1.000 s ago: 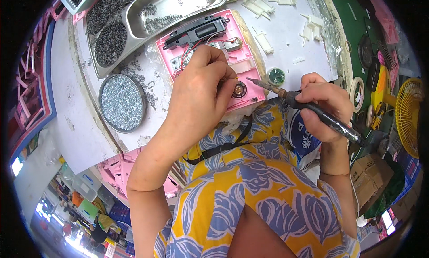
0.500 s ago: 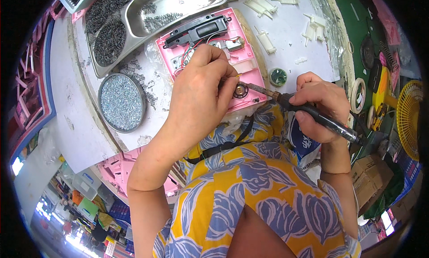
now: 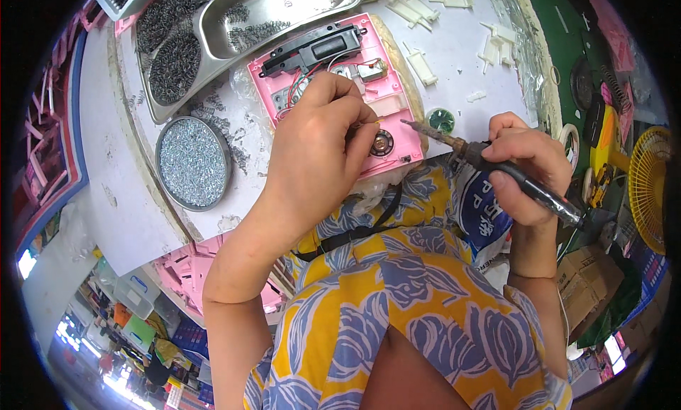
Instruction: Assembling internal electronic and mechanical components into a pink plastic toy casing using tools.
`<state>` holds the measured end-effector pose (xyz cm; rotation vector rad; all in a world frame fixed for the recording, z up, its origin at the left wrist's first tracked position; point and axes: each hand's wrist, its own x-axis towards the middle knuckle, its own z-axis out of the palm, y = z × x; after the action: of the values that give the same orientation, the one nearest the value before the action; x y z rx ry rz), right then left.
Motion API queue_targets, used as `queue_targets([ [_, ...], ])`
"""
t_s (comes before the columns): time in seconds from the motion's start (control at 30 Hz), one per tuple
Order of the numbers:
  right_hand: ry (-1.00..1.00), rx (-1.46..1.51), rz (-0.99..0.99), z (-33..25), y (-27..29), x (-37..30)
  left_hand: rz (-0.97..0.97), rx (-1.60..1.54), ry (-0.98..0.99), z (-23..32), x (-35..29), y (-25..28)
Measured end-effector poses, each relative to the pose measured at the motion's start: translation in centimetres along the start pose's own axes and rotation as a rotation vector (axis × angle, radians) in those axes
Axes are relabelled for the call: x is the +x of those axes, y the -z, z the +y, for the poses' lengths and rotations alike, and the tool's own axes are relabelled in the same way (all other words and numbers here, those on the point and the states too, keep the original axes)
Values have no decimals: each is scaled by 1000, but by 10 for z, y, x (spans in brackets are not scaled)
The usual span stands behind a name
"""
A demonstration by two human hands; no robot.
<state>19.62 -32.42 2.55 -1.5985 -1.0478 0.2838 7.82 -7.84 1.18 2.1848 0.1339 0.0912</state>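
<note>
A pink plastic case (image 3: 410,139) lies open in front of me, with a small round speaker (image 3: 382,143) in its near right part. My left hand (image 3: 319,140) rests over the case, thumb and fingers pinched on what looks like a thin wire beside the speaker; the fingertips hide most of it. My right hand (image 3: 530,167) grips the black handle of a soldering iron (image 3: 464,152). The iron's tip points left, over the case's right side and apart from the speaker. A long black part (image 3: 316,53), coloured wires and a small metal-sided block (image 3: 372,70) sit in the case's far half.
Left of the case stands a round dish of small screws (image 3: 193,163). Beyond it, a metal tray (image 3: 213,23) holds dark springs. A small round green container (image 3: 440,120) sits right of the case. White plastic parts (image 3: 423,66) lie farther back, and a yellow fan (image 3: 649,190) stands far right.
My right hand has drawn the soldering iron right, so its tip has come away from beside the speaker and my left fingertips. My left hand has stayed nearly still.
</note>
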Motion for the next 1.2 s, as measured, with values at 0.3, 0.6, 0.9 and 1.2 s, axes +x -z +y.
queue_targets([
  [0.3,7,23,29,-1,7,-2,28,88,-129,0,-1,1],
  [0.6,-2,27,35,1,8,0,71,13,-134,-8,-2,-3],
  [0.9,4,-16,-20,-1,5,1,-17,133,-143,-1,1,3],
  [1.2,-16,-22,-69,-1,-1,3,-100,242,-192,2,9,10],
])
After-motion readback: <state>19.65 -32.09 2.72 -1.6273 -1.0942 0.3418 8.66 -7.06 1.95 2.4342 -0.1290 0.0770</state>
